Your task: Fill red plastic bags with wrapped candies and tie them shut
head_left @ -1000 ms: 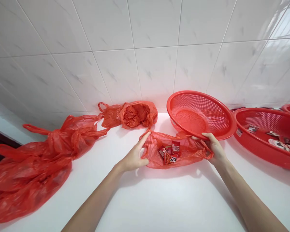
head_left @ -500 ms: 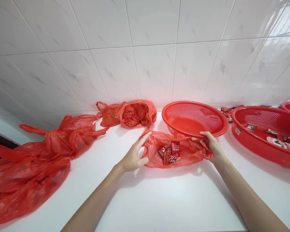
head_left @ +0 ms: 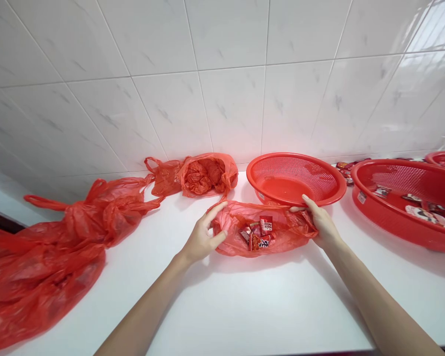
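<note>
A thin red plastic bag (head_left: 282, 240) lies open-mouthed on the white table. Inside it are several small red snack packets (head_left: 258, 235). My left hand (head_left: 203, 237) holds the bag's left side, with index finger and thumb apart along its mouth. At the other end, my right hand (head_left: 321, 222) is closed on the gathered plastic, its thumb on top near the basket's rim. Just behind the bag stands a red perforated plastic basket (head_left: 289, 190) with nothing visible in it.
Left on the white table (head_left: 267, 301) lies a heap of red plastic bags (head_left: 59, 252). Another red bag (head_left: 230, 168), stuffed with crumpled plastic, rests by the tiled wall (head_left: 230, 113). To the right, a larger red basket (head_left: 396, 227) contains several packets; more packets (head_left: 344, 170) lie behind it.
The whole view has shifted slightly. My left thumb has moved a little up along the bag's mouth. Both hands stay at the bag, and the packets remain inside.
</note>
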Demonstrator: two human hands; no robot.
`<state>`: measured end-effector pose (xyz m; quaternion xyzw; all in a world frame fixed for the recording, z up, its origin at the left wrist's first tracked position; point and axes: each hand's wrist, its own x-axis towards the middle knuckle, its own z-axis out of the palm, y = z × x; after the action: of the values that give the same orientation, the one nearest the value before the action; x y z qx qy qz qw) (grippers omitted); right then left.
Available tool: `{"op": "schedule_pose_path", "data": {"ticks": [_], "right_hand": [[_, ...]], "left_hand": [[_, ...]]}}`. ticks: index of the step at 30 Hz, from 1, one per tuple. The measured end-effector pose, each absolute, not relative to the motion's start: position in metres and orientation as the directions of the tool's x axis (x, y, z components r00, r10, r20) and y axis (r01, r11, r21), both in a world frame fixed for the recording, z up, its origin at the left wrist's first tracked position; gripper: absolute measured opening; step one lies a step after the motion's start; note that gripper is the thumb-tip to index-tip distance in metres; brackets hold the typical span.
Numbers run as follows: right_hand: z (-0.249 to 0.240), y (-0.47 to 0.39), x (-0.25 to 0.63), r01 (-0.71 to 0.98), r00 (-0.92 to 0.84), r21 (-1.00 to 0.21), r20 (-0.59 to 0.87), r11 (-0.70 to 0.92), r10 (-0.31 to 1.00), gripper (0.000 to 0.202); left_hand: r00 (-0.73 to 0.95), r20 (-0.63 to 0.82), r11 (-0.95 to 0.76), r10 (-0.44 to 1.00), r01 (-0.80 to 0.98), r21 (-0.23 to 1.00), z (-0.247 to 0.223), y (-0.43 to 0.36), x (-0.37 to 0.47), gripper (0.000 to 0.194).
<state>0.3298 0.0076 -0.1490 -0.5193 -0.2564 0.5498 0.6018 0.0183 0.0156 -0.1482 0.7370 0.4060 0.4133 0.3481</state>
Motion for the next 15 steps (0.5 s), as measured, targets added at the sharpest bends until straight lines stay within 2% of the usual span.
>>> {"op": "schedule_pose_path", "data": {"ticks": [6, 15], "right_hand": [[-0.1491, 0.0077, 0.3278, -0.378, 0.281, -0.905, -0.312, -0.194, 0.907, 0.044], [-0.1427, 0.0062, 0.3284, -0.437, 0.317, -0.884, -0.325, -0.167, 0.891, 0.015]], "left_hand": [[0.354, 0.324, -0.452, 0.877, 0.382, 0.806, -0.1469, 0.0162, 0.0174, 0.074], [0.392, 0.328, -0.472, 0.859, 0.361, 0.804, -0.1476, 0.016, 0.0156, 0.08]]}}
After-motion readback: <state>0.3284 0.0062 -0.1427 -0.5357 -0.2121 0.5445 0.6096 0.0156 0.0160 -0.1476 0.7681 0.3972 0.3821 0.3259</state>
